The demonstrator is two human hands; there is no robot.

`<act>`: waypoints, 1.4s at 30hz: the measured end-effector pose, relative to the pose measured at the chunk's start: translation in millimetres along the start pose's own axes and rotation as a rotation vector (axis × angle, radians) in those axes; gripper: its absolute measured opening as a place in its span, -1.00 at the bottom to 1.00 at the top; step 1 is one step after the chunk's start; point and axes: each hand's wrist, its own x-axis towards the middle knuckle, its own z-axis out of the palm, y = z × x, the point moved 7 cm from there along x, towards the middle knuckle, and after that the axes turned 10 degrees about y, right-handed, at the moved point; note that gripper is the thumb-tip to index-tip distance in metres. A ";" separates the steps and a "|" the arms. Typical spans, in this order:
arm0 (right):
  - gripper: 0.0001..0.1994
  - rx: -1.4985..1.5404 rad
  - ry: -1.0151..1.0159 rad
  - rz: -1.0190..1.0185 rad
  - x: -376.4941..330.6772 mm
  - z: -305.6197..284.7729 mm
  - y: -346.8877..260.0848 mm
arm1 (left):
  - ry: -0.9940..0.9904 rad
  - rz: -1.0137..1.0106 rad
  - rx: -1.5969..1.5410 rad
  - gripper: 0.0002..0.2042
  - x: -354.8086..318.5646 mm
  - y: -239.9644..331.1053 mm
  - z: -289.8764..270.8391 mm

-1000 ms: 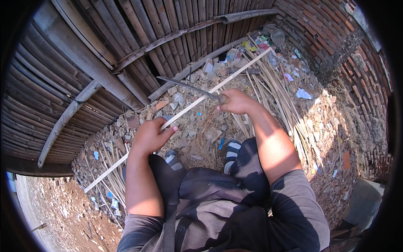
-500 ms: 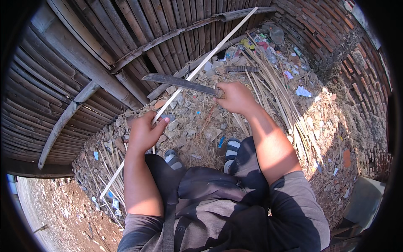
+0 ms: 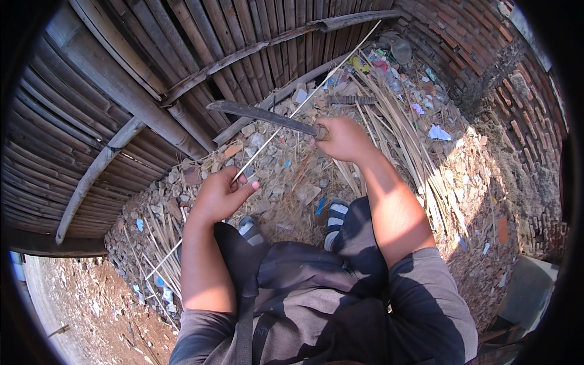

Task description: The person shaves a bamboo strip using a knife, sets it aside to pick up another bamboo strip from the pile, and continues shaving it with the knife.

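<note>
A: A slatted bamboo wall (image 3: 36, 176) curves along the left and top, rubble-strewn ground (image 3: 304, 194) spreads under the person, and a brick wall (image 3: 468, 42) closes the right. What lies leftmost below?

B: A small bundle of pale strips (image 3: 164, 234), beside the left forearm.

A: And the left hand (image 3: 219, 194)?

B: Its fingers are clamped on one long pale strip (image 3: 258, 154), with the thumb sticking out to the side. The strip slants from near that bundle, through the grip, to the upper right.

A: What has just changed there?

B: Half a second ago it showed a broad face; now it's a thin line, and its far tip sits a little lower and farther right. I'd judge the strip has been rolled edge-up in the fingers.

A: Meaning what for the work?

B: Probably that its narrow edge, not its flat, now faces the blade.

A: Where is that blade?

B: The long dark knife (image 3: 255, 113) crosses above the strip; I can't tell whether they touch. The right hand (image 3: 344, 140) is wrapped round its handle, hardly shifted.

A: Farther right?

B: A larger pile of strips (image 3: 420, 164) on the ground.
</note>
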 end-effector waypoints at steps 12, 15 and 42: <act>-0.52 0.042 -0.023 0.080 2.5 1.0 10.8 | 0.056 0.038 0.075 -0.59 0.7 9.0 -9.7; -0.51 0.049 0.211 0.248 9.3 -13.6 31.7 | 0.132 -0.039 0.058 -0.60 -13.1 7.1 -38.6; -0.59 0.592 0.563 0.674 -11.9 -26.5 131.7 | 0.525 -0.893 0.489 -0.69 -536.8 -266.9 -37.4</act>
